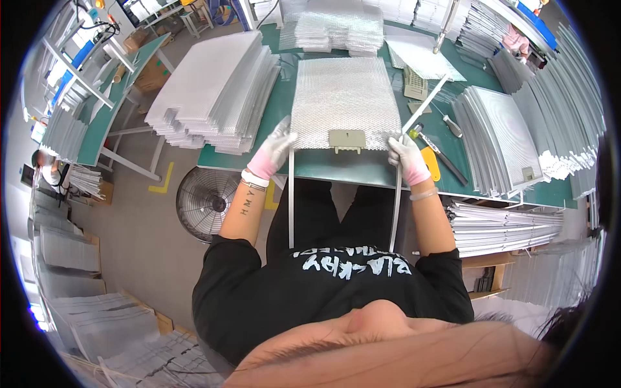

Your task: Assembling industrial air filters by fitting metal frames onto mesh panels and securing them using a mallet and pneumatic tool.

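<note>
A silvery mesh panel (346, 97) lies on the green table in front of me, with a grey-green plastic tab (347, 138) at its near edge. My left hand (275, 152), in a white glove with a pink cuff, is closed at the panel's near left corner. From there a thin pale metal strip (291, 200) runs toward my body. At the near right corner my right hand (407, 157), gloved alike, pinches a second metal strip (396, 210), which also runs toward me. Another strip (427, 103) slants up and away from beside the right fingers.
Mesh panels are stacked at left (210, 90), at the back (333, 29) and at right (501, 139). Near my right hand lie a screwdriver (451, 126), a dark-handled tool (446, 161) and a yellow piece (431, 163). A floor fan (210, 204) stands below left.
</note>
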A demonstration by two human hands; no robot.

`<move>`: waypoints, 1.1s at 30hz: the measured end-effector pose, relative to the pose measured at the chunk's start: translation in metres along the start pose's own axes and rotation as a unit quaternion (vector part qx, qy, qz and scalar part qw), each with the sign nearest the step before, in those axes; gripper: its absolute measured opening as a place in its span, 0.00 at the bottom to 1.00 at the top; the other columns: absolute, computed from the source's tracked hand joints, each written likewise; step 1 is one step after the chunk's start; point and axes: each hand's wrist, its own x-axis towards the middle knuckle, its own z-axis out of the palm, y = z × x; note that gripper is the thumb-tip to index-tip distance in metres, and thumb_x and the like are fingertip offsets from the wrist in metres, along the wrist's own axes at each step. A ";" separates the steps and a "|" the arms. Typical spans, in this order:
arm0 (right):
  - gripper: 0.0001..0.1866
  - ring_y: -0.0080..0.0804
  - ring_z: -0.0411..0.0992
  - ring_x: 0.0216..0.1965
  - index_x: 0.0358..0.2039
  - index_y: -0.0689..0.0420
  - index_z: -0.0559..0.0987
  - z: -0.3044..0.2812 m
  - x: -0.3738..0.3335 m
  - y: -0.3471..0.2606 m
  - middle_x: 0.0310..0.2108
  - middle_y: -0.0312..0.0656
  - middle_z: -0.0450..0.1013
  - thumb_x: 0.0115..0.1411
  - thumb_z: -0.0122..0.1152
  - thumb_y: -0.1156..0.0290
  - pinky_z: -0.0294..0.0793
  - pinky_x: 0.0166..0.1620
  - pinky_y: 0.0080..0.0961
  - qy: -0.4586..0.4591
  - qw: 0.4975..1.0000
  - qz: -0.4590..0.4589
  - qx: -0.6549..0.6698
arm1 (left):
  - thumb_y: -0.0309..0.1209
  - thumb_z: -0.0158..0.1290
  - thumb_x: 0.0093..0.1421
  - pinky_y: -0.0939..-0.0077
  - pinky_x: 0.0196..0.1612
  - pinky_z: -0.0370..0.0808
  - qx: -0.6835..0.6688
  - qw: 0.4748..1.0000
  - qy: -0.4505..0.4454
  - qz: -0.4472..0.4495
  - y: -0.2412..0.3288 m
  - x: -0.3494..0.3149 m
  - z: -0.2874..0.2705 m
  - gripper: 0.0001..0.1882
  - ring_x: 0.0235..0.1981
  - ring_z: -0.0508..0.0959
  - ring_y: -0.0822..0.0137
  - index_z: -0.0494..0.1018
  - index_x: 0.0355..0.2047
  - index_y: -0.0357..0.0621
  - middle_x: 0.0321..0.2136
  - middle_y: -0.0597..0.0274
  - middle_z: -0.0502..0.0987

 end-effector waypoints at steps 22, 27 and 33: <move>0.03 0.10 0.59 0.21 0.35 0.58 0.74 0.094 -0.100 -0.098 0.20 0.25 0.64 0.60 0.58 0.75 0.57 0.24 0.13 -0.021 0.933 -0.323 -0.158 | 0.30 0.44 0.68 0.75 0.32 0.75 0.104 0.979 0.005 0.177 0.133 -0.122 0.075 0.16 0.24 0.78 0.63 0.69 0.48 0.27 0.31 0.51 0.80; 0.17 0.10 0.53 0.16 0.16 0.54 0.68 0.109 -0.066 -0.166 0.12 0.23 0.58 0.57 0.64 0.73 0.51 0.19 0.18 0.091 0.886 -0.393 -0.229 | 0.22 0.55 0.60 0.87 0.24 0.65 0.253 0.924 0.036 0.284 0.171 -0.011 0.081 0.07 0.20 0.67 0.83 0.76 0.39 0.34 0.24 0.70 0.76; 0.12 0.10 0.56 0.19 0.24 0.56 0.71 0.092 -0.013 -0.152 0.17 0.25 0.63 0.58 0.66 0.72 0.54 0.21 0.16 0.173 0.834 -0.488 -0.191 | 0.19 0.58 0.58 0.87 0.30 0.69 0.153 0.943 -0.001 0.296 0.140 0.050 0.110 0.13 0.28 0.73 0.82 0.74 0.44 0.32 0.32 0.68 0.79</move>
